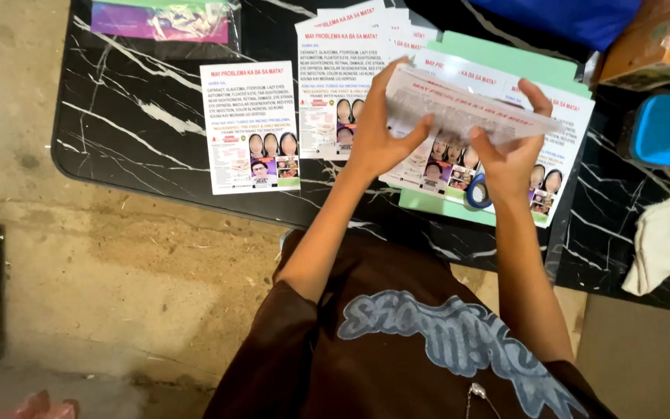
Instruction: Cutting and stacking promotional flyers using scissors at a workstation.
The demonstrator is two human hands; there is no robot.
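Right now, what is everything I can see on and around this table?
Black marble-patterned table: one, centre, on a concrete floor.
Single printed paper flyer: one, white with photos, lying alone left of the stack.
Fanned flyer stack: several, white, table middle.
Pale green sheet: one, under the right flyers.
Blue-handled scissors: one, partly hidden under the right hand.
Blue plastic lid: one, right edge.
White crumpled cloth: one, right corner.
Purple packet: one, top left.
Held flyer: one, white, raised above the stack.
Left hand: gripping the flyer's left end.
Right hand: gripping its right end.
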